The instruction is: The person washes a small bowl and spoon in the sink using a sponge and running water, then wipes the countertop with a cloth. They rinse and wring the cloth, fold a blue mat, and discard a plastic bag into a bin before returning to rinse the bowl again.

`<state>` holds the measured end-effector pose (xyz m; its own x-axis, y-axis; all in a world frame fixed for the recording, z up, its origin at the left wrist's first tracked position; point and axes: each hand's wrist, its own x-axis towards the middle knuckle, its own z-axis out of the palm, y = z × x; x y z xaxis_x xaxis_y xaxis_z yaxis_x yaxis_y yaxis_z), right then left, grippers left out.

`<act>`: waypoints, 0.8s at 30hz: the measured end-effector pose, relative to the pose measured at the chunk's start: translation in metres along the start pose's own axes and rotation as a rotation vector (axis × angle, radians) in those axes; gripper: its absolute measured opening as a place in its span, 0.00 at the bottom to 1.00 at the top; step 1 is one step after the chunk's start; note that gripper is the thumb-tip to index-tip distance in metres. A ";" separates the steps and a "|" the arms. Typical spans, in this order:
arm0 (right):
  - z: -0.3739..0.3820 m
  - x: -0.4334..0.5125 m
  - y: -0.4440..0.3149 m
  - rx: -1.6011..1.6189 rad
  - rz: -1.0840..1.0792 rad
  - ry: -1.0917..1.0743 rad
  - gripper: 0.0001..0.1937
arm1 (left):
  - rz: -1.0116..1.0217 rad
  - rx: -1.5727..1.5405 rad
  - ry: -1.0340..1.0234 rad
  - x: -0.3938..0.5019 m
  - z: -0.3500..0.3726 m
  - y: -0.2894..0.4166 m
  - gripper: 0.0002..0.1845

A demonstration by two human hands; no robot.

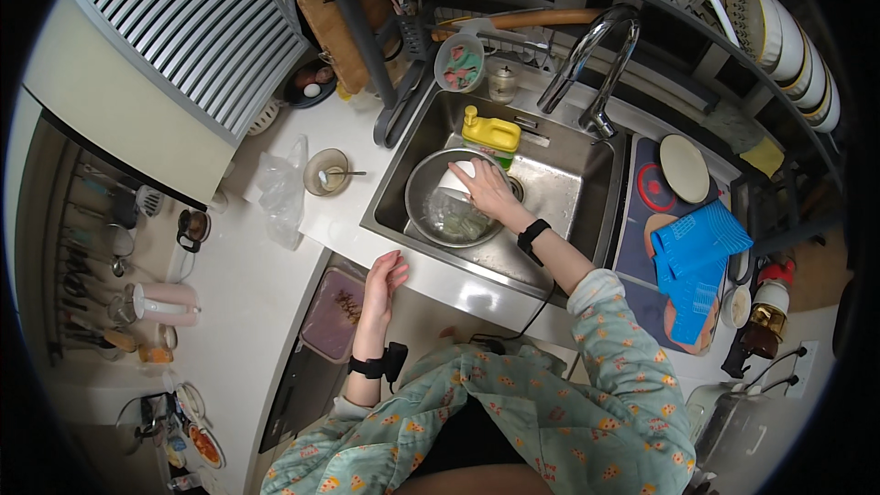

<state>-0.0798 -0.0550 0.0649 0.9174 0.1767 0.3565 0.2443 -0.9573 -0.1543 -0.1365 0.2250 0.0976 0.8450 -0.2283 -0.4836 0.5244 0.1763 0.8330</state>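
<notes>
My right hand [491, 192] grips a small white rounded piece [459, 181], likely a bowl, inside a stainless steel basin [415, 210]. Fingers hide part of the white piece. Below it in the basin lies something clear and pale green [464, 221], too blurred to name. The basin rests in the left part of a metal sink [550, 182]. A yellow-topped detergent bottle [493, 134] lies behind the basin. My left hand [385, 282] is empty, fingers apart, just in front of the counter edge. Nearest to it are the white counter and a lidded container [333, 320] below.
A chrome faucet [584, 62] arches over the sink's back. On the left counter are a crumpled plastic bag [280, 192] and a glass bowl [320, 179] with a spoon. To the right, a blue silicone mat [694, 261] and a cream plate [684, 168] lie on a dark mat.
</notes>
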 end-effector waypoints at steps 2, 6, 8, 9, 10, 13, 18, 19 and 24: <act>-0.014 -0.001 0.001 -0.009 -0.038 0.021 0.37 | -0.003 -0.004 -0.017 0.001 0.003 -0.001 0.15; -0.044 -0.010 0.004 0.096 -0.124 0.118 0.38 | 0.000 0.021 -0.048 0.002 0.010 0.002 0.16; -0.052 -0.016 0.006 0.222 -0.053 0.201 0.36 | 0.021 0.050 -0.086 0.005 0.017 0.008 0.17; -0.052 -0.018 0.008 0.291 -0.023 0.251 0.35 | 0.039 0.069 -0.117 0.008 0.021 0.013 0.18; -0.049 -0.020 0.009 0.401 0.084 0.279 0.29 | 0.057 0.087 -0.147 0.012 0.026 0.017 0.18; -0.030 -0.020 0.016 0.808 0.307 0.432 0.24 | 0.192 0.246 -0.272 0.041 0.050 0.030 0.22; -0.003 -0.026 0.031 1.358 0.775 0.347 0.22 | 0.077 0.276 -0.268 0.101 0.114 0.028 0.28; -0.003 -0.031 0.032 1.481 0.745 0.341 0.23 | -0.002 0.178 -0.378 0.108 0.122 0.026 0.28; -0.023 -0.051 0.046 1.760 0.858 0.132 0.30 | -0.172 -0.020 -0.578 0.128 0.168 0.015 0.27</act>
<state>-0.1228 -0.1133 0.0611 0.9391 -0.2279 -0.2572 -0.1133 0.5015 -0.8577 -0.0378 0.0379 0.0930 0.5570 -0.7377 -0.3814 0.6550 0.1079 0.7479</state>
